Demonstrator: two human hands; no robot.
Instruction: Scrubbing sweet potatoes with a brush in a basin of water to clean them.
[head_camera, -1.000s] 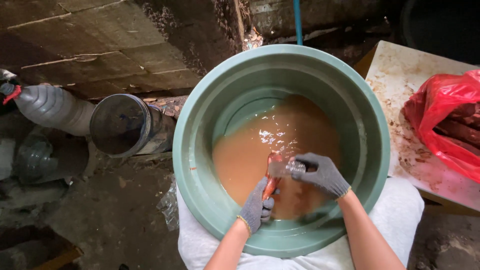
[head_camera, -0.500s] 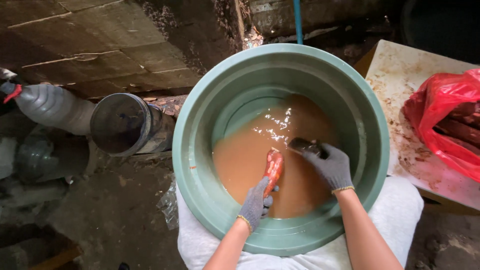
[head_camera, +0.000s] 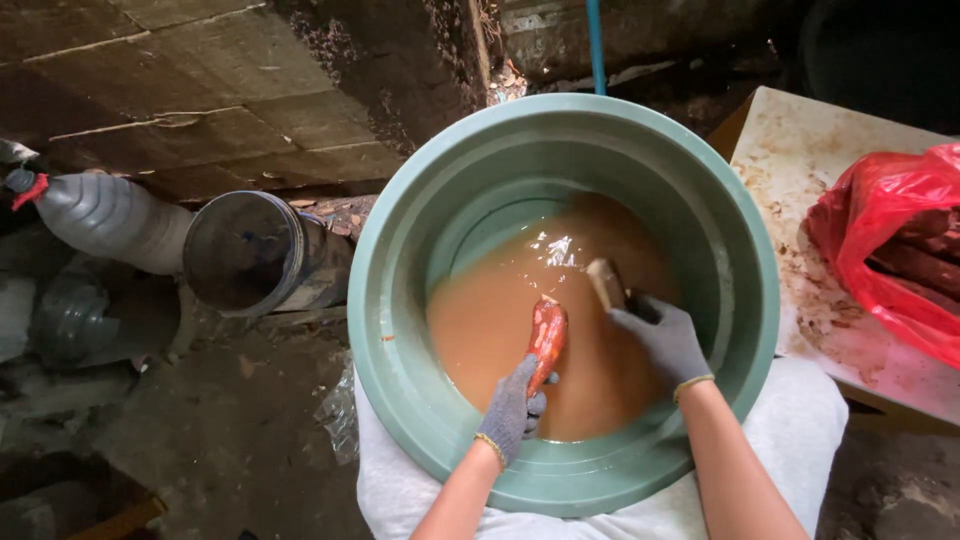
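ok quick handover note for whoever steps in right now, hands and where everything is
Left hand: grey glove, gripping the lower end of an orange-red root-like piece, held over the murky brown water.
Right hand: grey glove, holding a small brush-like tool; its working end is apart from the piece.
Both are inside the big green basin.
A red plastic bag holding more dark pieces sits on the stained board to the right.
Done: the piece looks wet and partly cleaned.
Left: can't tell how clean it is; the bagged pieces appear untouched.
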